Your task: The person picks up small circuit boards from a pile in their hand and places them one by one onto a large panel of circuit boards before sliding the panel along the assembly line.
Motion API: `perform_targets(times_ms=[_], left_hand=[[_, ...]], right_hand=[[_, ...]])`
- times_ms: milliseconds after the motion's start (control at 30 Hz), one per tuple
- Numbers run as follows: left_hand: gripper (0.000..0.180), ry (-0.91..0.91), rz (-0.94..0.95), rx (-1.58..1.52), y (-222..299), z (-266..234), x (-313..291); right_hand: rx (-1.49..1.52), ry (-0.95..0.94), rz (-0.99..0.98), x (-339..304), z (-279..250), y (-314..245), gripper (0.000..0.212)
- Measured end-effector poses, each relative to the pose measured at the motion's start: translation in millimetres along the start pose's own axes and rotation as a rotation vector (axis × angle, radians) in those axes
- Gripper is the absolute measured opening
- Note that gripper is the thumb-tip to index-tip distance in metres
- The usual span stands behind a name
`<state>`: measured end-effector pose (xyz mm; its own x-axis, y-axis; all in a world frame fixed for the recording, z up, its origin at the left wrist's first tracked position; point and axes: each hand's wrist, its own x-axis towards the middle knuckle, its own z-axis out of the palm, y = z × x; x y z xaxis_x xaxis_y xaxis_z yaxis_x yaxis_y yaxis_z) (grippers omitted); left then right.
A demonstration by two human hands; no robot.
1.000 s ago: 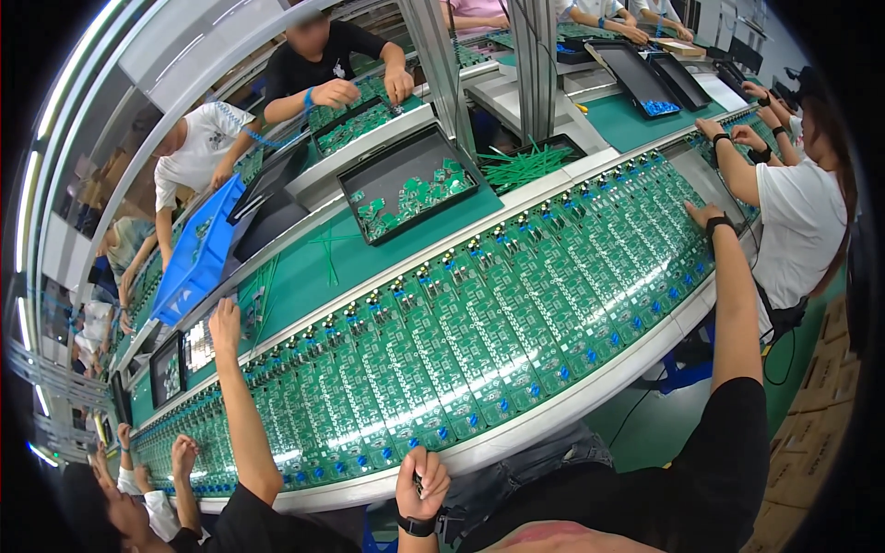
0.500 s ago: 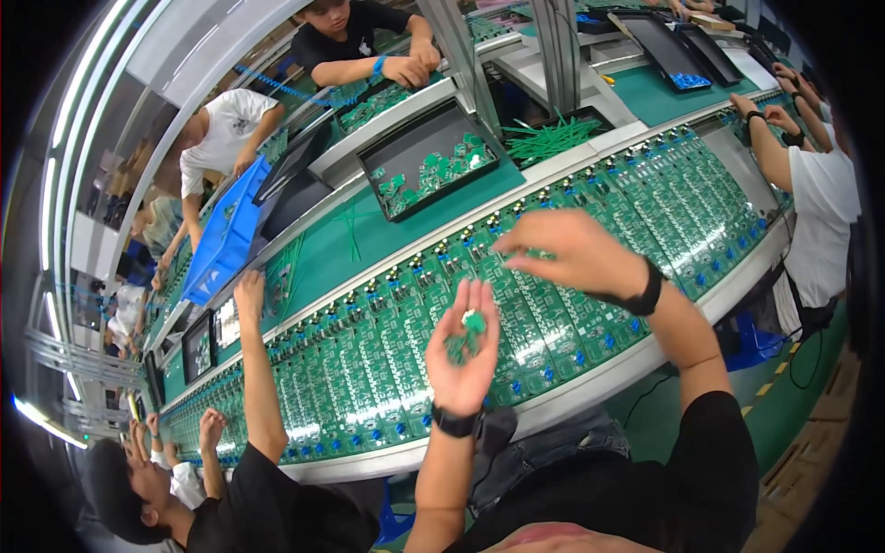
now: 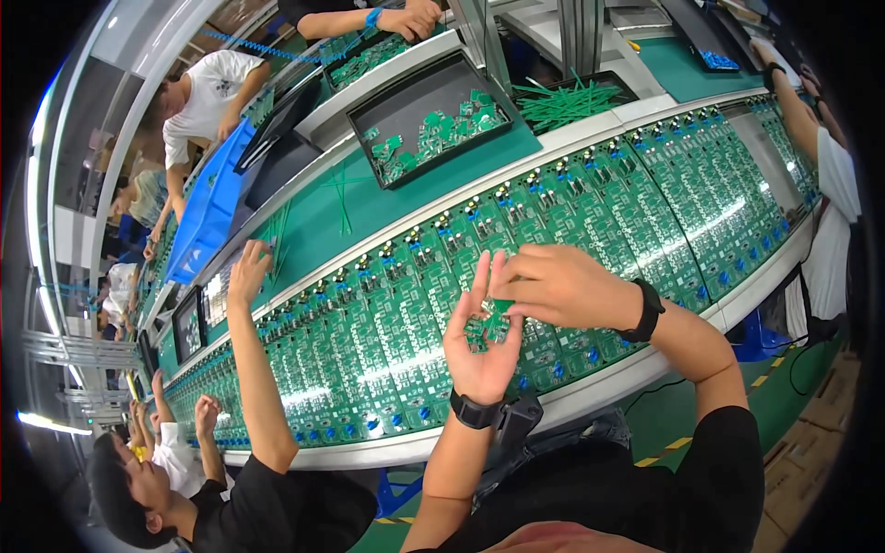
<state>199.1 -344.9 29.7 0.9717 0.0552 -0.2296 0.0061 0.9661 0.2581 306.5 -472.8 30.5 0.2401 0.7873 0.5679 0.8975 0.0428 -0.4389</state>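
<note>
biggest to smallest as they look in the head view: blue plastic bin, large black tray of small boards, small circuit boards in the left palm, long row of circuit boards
1. Long row of circuit boards
2. Large black tray
3. Blue plastic bin
4. Small circuit boards in the left palm

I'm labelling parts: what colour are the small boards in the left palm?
The small boards are green, best seen in the head view.
</note>
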Motion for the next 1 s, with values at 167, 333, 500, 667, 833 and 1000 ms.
perform_targets(times_ms=[167, 333, 500, 667, 833, 1000], left_hand=[[0.027, 0.098, 0.047, -0.002, -3, 1, -4], [0.024, 0.071, 0.068, 0.001, -5, 1, -6], [0.033, 0.089, 0.075, -0.045, -5, -6, -4], [0.017, 0.186, 0.06, -0.03, -9, 7, -5], [0.015, 0.215, 0.072, -0.002, -9, 4, -4], [0.011, 0.191, 0.088, -0.003, -10, -4, -3]], right_hand=[[0.018, -0.036, -0.031, -2, 0, 0, 0.032], [0.068, 0.024, -0.041, -1, 2, 5, 0.029], [0.125, -0.023, 0.023, -1, 2, 4, 0.028], [0.188, -0.055, 0.079, -3, 0, 5, 0.028], [0.178, -0.07, 0.112, -1, -2, 3, 0.027], [0.227, -0.048, 0.122, 1, -3, 1, 0.027]])
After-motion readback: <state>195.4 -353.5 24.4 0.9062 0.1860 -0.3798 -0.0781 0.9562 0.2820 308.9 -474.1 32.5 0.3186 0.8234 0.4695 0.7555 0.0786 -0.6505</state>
